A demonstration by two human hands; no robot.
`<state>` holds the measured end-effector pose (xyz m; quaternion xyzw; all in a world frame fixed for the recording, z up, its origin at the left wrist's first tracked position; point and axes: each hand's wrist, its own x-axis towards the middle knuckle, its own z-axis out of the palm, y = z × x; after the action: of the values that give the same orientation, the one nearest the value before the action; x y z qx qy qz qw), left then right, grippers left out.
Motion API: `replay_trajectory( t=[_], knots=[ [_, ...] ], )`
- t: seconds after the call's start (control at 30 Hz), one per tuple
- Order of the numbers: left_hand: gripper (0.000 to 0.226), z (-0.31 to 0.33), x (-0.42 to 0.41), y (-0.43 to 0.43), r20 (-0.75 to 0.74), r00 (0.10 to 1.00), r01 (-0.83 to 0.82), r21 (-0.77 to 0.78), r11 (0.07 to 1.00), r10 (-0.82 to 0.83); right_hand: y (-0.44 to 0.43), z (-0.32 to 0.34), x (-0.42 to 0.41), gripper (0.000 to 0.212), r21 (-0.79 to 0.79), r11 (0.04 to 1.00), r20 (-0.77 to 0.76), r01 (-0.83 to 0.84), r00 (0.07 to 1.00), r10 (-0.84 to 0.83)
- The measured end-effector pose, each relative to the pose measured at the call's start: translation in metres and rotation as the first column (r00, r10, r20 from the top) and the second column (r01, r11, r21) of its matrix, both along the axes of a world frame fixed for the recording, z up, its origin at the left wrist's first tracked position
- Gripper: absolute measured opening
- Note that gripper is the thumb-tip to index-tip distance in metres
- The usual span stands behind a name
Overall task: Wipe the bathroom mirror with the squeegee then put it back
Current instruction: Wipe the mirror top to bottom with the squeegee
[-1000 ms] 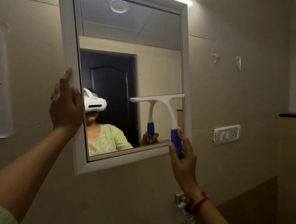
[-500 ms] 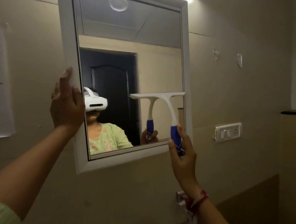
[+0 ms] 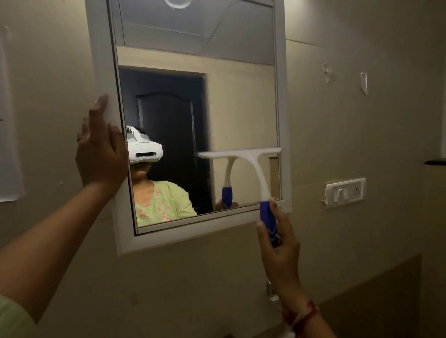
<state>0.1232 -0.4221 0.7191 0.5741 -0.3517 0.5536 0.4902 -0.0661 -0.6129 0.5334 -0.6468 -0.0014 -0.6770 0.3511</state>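
Beige bathroom wall fills my feed, dimly lit, with the work dead centre. At the grip, the right hand (image 3: 279,246) has thumb and fingers curled round the blue handle of the white plastic T-shaped squeegee (image 3: 242,153), holding it low, near the handle's bottom end. From there the white neck curves up to the blade. The blade lies level on the glass of the white-framed rectangular wall mirror (image 3: 238,102), in its lower right part, with the right tip at or just beside the inner frame edge. The left hand (image 3: 100,150) presses flat, fingers straight, on the left frame rail.

My worries from here:
- **Streaking:** that low hold gives little leverage, so I judge one end of the blade could lift off the glass and leave a streak.
- **Catching:** the right tip could snag on the frame lip and jolt the stroke.
- **Missed strip:** the handle already crosses the bottom rail, so a downward pull may stop short and leave the lowest strip unwiped.
- **Shifting mirror:** if the bracing palm slips, the mirror may move, though I cannot tell how it is fixed.
- **Dropping:** a dropped squeegee would fall towards the chrome tap (image 3: 272,293) below.
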Motion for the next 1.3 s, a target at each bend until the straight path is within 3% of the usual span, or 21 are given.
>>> replay_trajectory(
  t=[0.13, 0.4, 0.7, 0.87, 1.03, 1.3],
  knots=[
    [0.042, -0.001, -0.002, 0.000, -0.007, 1.000, -0.001, -0.005, 1.000, 0.001, 0.004, 0.025, 0.000, 0.049, 0.010, 1.000, 0.017, -0.025, 1.000, 0.024],
    [0.043, -0.001, -0.003, 0.000, -0.016, 1.000, -0.015, 0.005, 1.000, 0.015, 0.015, -0.037, -0.002, 0.049, 0.056, 0.998, -0.014, 0.004, 1.000, -0.003],
    [0.043, 0.000, -0.004, 0.000, -0.023, 0.999, -0.033, 0.006, 0.999, 0.033, 0.013, 0.028, -0.001, 0.047, 0.095, 0.993, 0.031, -0.072, 0.997, 0.070],
    [0.044, 0.000, -0.002, -0.001, -0.023, 0.999, -0.036, 0.005, 0.999, 0.037, 0.011, -0.030, -0.008, 0.055, 0.066, 0.998, -0.052, -0.022, 0.998, 0.026],
    [0.044, 0.000, -0.001, -0.003, -0.036, 0.998, -0.042, -0.018, 0.999, 0.041, 0.009, -0.081, -0.025, 0.070, 0.133, 0.991, -0.148, -0.011, 0.989, 0.031],
    [0.043, -0.001, -0.002, -0.004, -0.025, 0.998, -0.056, -0.005, 0.998, 0.056, 0.017, -0.035, -0.022, 0.046, 0.177, 0.983, -0.074, -0.052, 0.995, 0.066]
  ],
)
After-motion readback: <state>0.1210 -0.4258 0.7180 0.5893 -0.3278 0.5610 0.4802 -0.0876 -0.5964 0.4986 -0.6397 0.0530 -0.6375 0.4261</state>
